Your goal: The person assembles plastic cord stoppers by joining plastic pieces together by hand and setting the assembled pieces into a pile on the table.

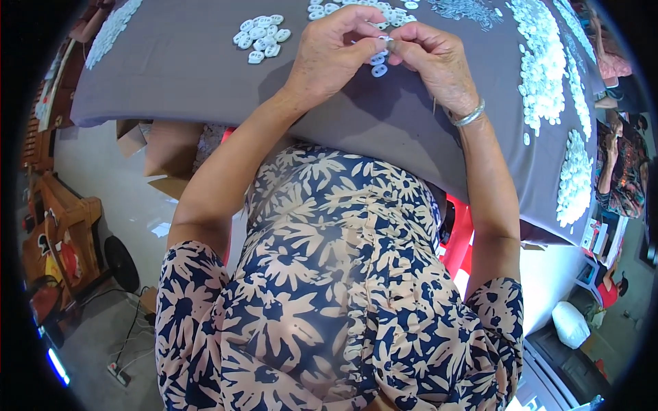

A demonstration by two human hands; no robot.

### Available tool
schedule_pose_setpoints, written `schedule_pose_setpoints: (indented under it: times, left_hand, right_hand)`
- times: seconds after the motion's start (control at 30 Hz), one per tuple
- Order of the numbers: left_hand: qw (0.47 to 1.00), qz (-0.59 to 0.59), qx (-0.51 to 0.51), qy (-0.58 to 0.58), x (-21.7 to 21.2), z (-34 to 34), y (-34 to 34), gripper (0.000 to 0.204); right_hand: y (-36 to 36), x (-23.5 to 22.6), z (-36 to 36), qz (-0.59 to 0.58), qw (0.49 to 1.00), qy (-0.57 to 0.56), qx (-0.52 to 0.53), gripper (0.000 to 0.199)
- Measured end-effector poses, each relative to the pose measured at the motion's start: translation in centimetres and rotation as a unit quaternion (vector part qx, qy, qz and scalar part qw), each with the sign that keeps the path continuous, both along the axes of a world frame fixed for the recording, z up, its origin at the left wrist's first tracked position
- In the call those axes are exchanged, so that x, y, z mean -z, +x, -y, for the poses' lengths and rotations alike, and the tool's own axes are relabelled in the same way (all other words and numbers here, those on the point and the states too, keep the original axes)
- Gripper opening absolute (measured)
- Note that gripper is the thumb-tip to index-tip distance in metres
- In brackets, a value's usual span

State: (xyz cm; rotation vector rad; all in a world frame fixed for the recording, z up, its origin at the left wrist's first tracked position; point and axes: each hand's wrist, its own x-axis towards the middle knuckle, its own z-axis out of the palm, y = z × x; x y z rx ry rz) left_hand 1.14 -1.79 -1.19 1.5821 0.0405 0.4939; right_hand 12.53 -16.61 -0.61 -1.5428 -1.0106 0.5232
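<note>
My left hand (329, 55) and my right hand (439, 63) meet over the grey cloth-covered table (329, 127), fingertips pinched together. Between them is a small white oval plastic piece, mostly covered by the fingers. Just under the fingertips are a few more white oval pieces with two holes (378, 70); whether they hang from the pinched piece or lie on the cloth I cannot tell. A bracelet circles my right wrist. Left of my left hand lies a loose pile of the same white ovals (262, 35), and another pile (397, 15) sits beyond my fingers.
Small clear-looking parts (469, 10) lie at the far side. Long white heaps (541, 75) and a smaller heap (574, 178) line the right side; another heap (113, 31) is far left. Cardboard boxes (171, 147) stand below the table. Other people sit at the right.
</note>
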Motion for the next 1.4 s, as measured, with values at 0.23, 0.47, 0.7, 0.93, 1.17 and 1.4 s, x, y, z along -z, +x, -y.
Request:
schedule_pose_setpoints:
  times: [0.23, 0.47, 0.7, 0.93, 1.17, 1.4]
  left_hand:
    - [0.999, -0.013, -0.010, -0.034, 0.8, -0.8, -0.2, 0.029]
    - [1.000, -0.009, -0.013, -0.010, 0.7, -0.5, -0.1, 0.027]
    - [1.000, -0.005, -0.021, 0.000, 1.4, -0.4, 0.2, 0.019]
    - [0.999, -0.023, -0.018, 0.035, 1.2, -0.4, 0.0, 0.013]
    - [0.999, -0.037, 0.014, 0.031, 1.7, -0.2, 0.0, 0.014]
    - [0.998, -0.056, 0.015, 0.017, 1.5, -0.3, 0.1, 0.013]
  right_hand:
    - [0.9, 0.0, -0.1, 0.069, 0.995, -0.071, -0.025, 0.010]
    - [11.3, -1.3, 2.2, 0.265, 0.939, -0.125, 0.178, 0.016]
    - [16.2, 2.5, -1.0, 0.413, 0.887, -0.142, 0.148, 0.018]
    - [13.1, 1.4, 3.7, 0.416, 0.874, -0.204, 0.143, 0.020]
    - [12.8, 1.5, 8.1, 0.055, 0.981, -0.051, 0.177, 0.016]
    - [12.5, 1.2, 6.4, 0.108, 0.984, -0.029, 0.141, 0.010]
